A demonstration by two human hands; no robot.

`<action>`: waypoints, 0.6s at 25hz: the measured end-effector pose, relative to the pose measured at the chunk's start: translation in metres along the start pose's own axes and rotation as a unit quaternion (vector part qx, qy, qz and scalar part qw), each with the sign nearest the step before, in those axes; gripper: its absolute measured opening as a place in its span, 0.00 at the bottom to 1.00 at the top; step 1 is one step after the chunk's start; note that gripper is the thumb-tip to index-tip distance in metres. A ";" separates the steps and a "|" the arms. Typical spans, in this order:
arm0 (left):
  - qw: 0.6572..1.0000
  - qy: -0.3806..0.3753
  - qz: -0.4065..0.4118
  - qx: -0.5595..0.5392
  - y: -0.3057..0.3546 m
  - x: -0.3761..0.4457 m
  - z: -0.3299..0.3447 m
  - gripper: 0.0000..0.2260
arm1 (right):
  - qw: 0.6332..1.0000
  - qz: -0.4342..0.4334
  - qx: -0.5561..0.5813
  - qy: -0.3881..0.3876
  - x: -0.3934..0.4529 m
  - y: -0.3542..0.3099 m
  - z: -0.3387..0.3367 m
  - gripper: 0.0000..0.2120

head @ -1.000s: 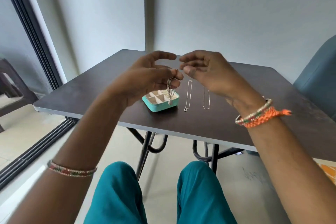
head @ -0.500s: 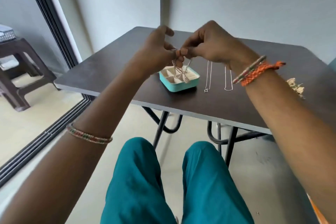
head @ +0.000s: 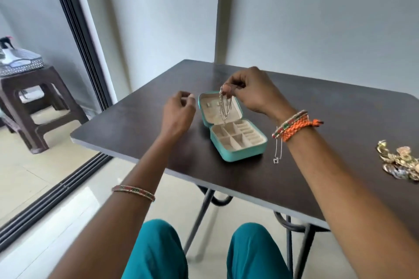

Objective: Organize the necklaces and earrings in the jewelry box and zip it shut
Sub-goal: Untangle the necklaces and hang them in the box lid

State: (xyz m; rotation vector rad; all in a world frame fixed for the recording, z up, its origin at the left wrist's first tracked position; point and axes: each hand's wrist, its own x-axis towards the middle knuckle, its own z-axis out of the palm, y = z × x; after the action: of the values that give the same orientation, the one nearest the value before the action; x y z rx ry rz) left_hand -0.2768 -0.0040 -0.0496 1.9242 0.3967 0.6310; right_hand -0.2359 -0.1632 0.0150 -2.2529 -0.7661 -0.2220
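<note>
Small teal zip-around jewelry box (head: 235, 140) lies open on the dark brown rectangular bench (head: 340, 120), near its front edge. Lid is tipped back toward the far side; cream-lined base with small divided compartments sits nearest you. Thin silver chain necklace (head: 224, 106) hangs doubled in front of the lid's cream lining, its lowest loop just above the base compartments. Your right hand (head: 249, 90) holds it: fingers (head: 229, 89) pinch the top of the chain above the lid's upper edge. Your left hand (head: 179, 113) hovers just left of the box, fingers loosely curled, grasping nothing, apart from the box. A second thin silver necklace with a small pendant (head: 277, 154) lies on the bench just right of the box, partly hidden under your right wrist. Further right, near the bench's edge, a heap of gold-toned earrings (head: 401, 163). Off to the left, a dark brown plastic stool (head: 38, 106) stands on the floor.
</note>
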 end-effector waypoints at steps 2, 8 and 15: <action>0.995 -0.069 -0.044 -0.055 -0.013 0.009 0.013 0.14 | 0.998 0.030 0.046 -0.020 0.010 0.008 0.004 0.08; 0.988 -0.118 -0.024 0.093 -0.025 0.021 0.035 0.25 | 0.988 0.039 0.141 -0.055 0.024 0.015 0.010 0.07; 0.987 -0.156 -0.018 0.037 -0.028 0.019 0.033 0.27 | 0.993 0.007 0.119 -0.007 0.023 0.035 0.023 0.08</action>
State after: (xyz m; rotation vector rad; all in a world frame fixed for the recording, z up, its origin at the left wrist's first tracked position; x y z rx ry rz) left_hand -0.2417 -0.0065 -0.0812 2.0414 0.2585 0.2871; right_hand -0.1982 -0.1558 -0.0136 -2.0351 -0.7437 -0.1013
